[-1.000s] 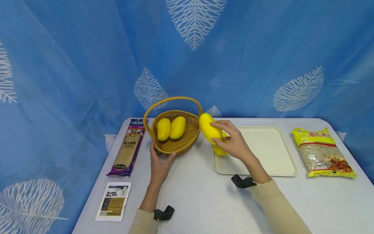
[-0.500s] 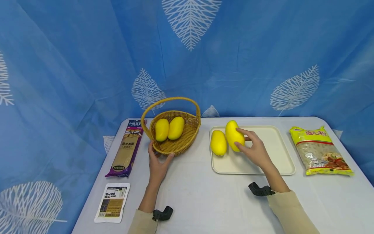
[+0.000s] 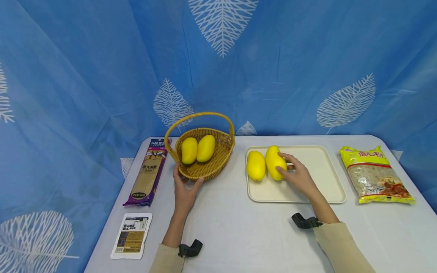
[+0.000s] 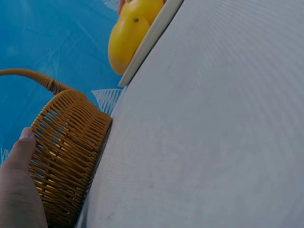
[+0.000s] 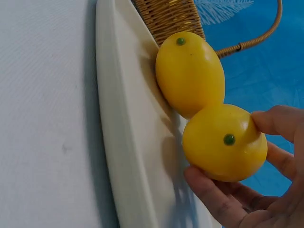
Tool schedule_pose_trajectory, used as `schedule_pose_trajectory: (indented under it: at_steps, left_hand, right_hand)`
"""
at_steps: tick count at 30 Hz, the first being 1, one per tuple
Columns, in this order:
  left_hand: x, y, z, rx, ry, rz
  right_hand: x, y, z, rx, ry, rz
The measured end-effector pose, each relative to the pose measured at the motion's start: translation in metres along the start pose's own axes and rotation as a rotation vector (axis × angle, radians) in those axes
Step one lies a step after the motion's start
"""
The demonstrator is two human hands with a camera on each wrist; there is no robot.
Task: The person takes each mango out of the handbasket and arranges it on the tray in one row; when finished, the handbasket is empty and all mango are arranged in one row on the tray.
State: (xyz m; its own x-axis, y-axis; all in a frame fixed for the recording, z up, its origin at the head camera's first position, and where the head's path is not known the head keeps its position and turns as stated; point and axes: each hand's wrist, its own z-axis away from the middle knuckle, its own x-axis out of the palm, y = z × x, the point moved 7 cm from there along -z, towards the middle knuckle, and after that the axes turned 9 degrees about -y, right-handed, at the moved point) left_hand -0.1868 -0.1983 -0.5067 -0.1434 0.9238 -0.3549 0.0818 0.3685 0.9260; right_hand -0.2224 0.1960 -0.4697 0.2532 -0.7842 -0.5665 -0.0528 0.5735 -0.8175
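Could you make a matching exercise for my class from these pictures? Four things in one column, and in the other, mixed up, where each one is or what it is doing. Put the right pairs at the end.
Column one
1. Right hand
2. Pasta packet
3. Tray
4. Left hand

Column two
A. Lies between the basket and the bag with yellow ends
B. Holds the near side of the basket
C. Grips a yellow fruit
D. Lies flat, to the left of the basket

Right pairs: 1-C, 2-D, 3-A, 4-B
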Motion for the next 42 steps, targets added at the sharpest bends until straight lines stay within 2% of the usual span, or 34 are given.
schedule_pose_trajectory:
  at_steps: [5, 12, 17, 22, 24, 30, 36, 42]
  left_hand:
    - [0.0, -0.003, 0.0, -0.011, 0.005, -0.002]
    - [0.0, -0.002, -0.001, 0.003, -0.001, -0.008]
    - [-0.001, -0.001, -0.001, -0.009, -0.006, -0.01]
    - [-0.001, 0.019, 0.004, -0.057, -0.016, 0.011]
    - [-0.001, 0.021, 0.004, -0.076, -0.019, 0.02]
    - [0.0, -0.001, -0.002, -0.075, -0.015, 0.016]
    - [-0.001, -0.002, -0.001, -0.035, -0.009, 0.009]
    - [0.0, -0.002, 0.0, -0.02, -0.005, -0.005]
  right_hand:
    - [0.005, 0.005, -0.001, 0.012, -0.014, 0.032]
    - [0.002, -0.003, 0.001, -0.081, 0.035, 0.142]
    - [0.002, -0.001, 0.001, -0.077, 0.019, 0.126]
    - [0.005, 0.002, 0.002, -0.05, -0.006, 0.109]
    - [0.005, 0.003, 0.003, -0.043, -0.005, 0.122]
    - [0.003, 0.005, 0.004, -0.048, -0.008, 0.141]
    - [0.001, 0.005, 0.004, -0.074, -0.024, 0.155]
    - [-0.001, 0.007, 0.004, -0.084, -0.029, 0.155]
